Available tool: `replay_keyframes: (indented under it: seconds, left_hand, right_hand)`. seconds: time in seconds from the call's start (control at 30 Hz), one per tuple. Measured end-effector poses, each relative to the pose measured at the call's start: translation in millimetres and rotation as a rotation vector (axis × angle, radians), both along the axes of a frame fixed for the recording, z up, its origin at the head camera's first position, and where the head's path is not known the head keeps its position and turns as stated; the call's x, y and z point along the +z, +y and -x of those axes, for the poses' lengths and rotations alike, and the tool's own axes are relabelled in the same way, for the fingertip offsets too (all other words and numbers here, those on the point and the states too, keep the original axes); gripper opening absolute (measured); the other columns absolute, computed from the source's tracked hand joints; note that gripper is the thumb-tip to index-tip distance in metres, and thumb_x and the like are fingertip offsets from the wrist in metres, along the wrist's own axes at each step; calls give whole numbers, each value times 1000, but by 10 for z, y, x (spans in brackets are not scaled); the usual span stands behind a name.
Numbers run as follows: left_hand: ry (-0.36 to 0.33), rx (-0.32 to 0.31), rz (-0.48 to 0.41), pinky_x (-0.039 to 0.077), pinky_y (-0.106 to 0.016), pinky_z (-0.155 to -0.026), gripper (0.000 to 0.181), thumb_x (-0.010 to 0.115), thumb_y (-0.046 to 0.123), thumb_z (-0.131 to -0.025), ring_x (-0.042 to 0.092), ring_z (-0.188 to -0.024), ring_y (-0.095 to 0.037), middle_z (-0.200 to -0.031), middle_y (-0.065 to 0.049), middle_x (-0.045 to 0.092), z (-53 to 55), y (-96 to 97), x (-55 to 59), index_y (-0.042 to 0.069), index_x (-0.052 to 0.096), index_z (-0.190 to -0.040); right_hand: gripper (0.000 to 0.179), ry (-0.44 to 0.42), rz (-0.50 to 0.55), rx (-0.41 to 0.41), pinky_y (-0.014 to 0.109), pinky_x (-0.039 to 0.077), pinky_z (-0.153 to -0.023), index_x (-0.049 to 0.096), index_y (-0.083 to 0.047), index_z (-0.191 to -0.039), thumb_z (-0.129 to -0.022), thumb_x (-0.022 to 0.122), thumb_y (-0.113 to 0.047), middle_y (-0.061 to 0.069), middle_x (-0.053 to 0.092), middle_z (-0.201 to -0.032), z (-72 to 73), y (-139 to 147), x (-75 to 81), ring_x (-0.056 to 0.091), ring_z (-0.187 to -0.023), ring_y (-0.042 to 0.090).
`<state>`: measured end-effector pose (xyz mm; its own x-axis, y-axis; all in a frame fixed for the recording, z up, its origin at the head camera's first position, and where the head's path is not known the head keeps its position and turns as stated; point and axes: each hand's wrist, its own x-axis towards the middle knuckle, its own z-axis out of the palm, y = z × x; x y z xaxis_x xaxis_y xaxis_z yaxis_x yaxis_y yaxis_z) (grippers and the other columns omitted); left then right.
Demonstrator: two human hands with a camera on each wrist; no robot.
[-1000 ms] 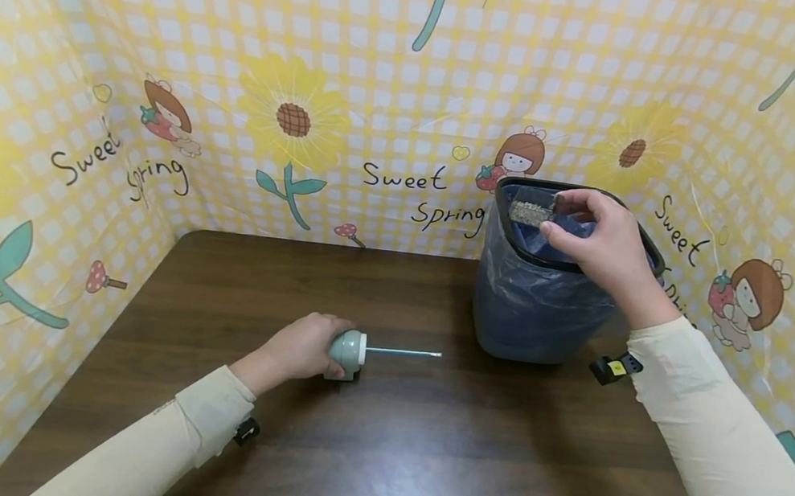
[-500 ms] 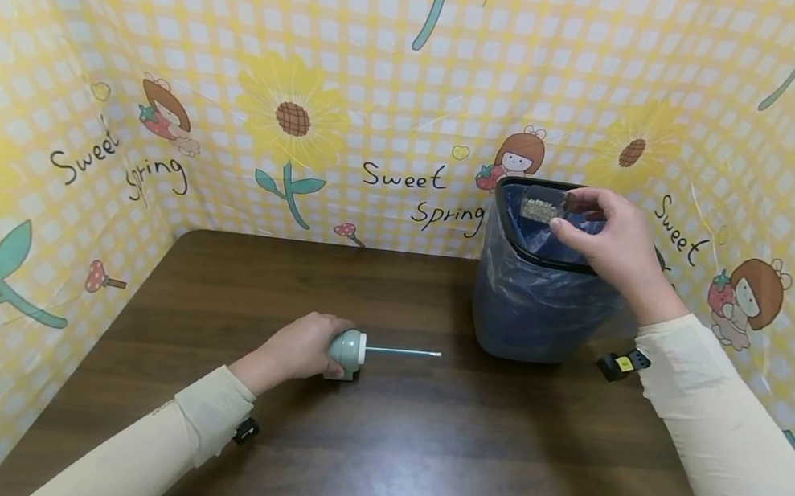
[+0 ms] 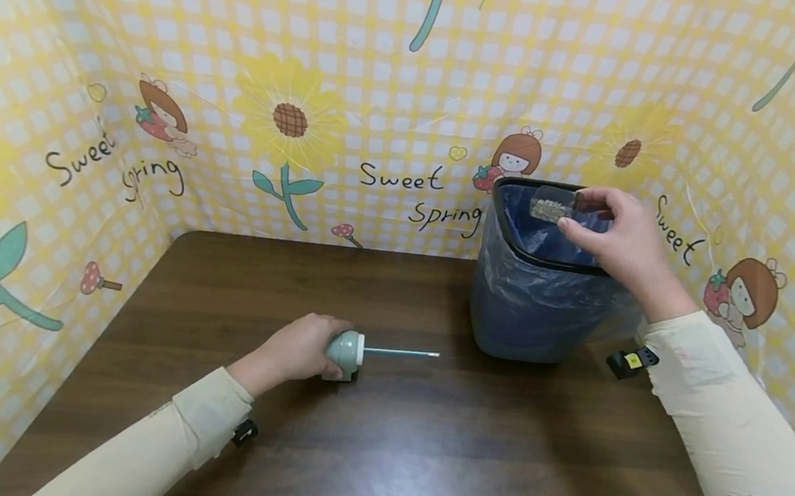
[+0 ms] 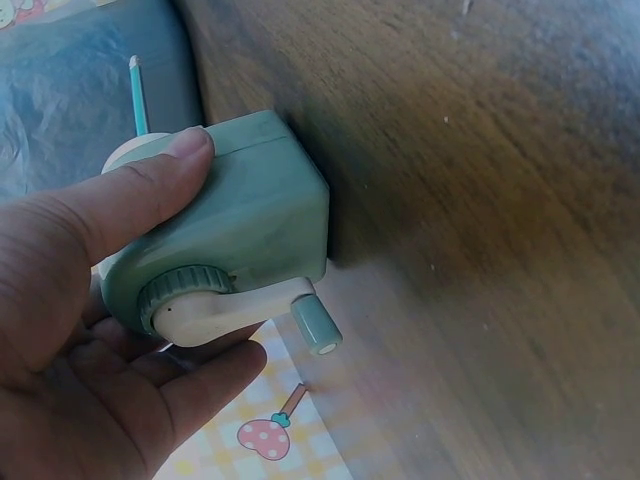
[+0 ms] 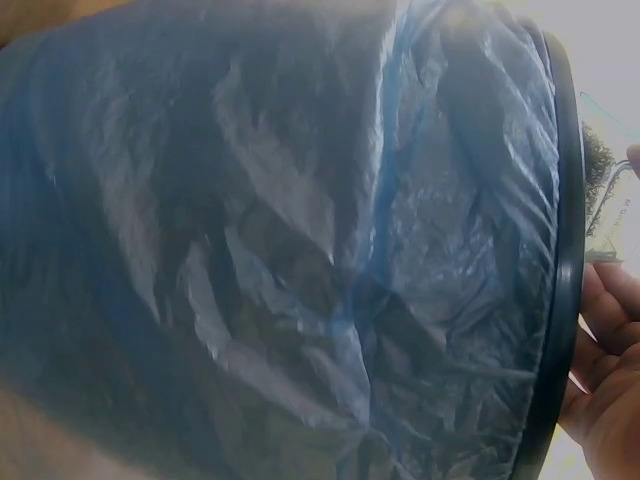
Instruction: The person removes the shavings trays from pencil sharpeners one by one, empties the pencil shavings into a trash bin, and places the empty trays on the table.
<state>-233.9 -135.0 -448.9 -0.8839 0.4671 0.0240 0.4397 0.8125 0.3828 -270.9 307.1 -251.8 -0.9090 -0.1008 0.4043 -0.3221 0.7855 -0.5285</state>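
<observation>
First, the right hand [image 3: 627,244] pinches one end of the tray [image 3: 554,194], shavings [image 3: 547,210] inside, above the bin [image 3: 524,318]; the tray, probably light, stiff and slippery plastic, seems best gripped there. Likewise, the left hand [image 3: 296,346] clasps the sharpener [image 4: 255,200], a pencil [image 3: 401,352] protruding, low at the desk [image 3: 377,440].

This is a screened-off nook, whether in a home or office cannot be told: a yellow-checked sheet [image 3: 233,12] printed with flowers and "Sweet Spring" lines 3 sides of a wood-grain table [image 3: 376,456].
</observation>
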Motion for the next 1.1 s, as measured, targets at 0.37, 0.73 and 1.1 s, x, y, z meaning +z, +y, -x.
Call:
replay_keyframes:
  seconds: [0.37, 0.73, 1.1]
  left_hand:
    - [8, 2, -6, 57, -42, -84, 73, 97, 23, -68, 66, -95, -20, -117, -7, 72, -7, 10, 13, 5, 66, -131]
    - [16, 0, -8, 57, -42, -84, 75, 97, 24, -68, 66, -96, -21, -118, -9, 72, -9, -1, -1, 3, 65, -133]
    - [14, -3, -8, 57, -42, -85, 74, 97, 23, -68, 66, -96, -21, -117, -9, 72, -6, 0, 4, 4, 65, -131]
  right_hand:
    - [65, -12, 9, -11, 59, 42, -100, 57, -4, -139, -93, 71, -49, 19, 59, -132, -8, 38, 36, 52, -122, 39]
    - [64, 12, -44, -7, 60, 42, -98, 58, -4, -136, -93, 71, -48, 19, 60, -129, 35, 93, 59, 53, -119, 39]
    - [62, 46, -116, -24, 62, 41, -99, 59, -3, -133, -92, 73, -47, 21, 60, -128, 79, 154, 79, 52, -119, 41]
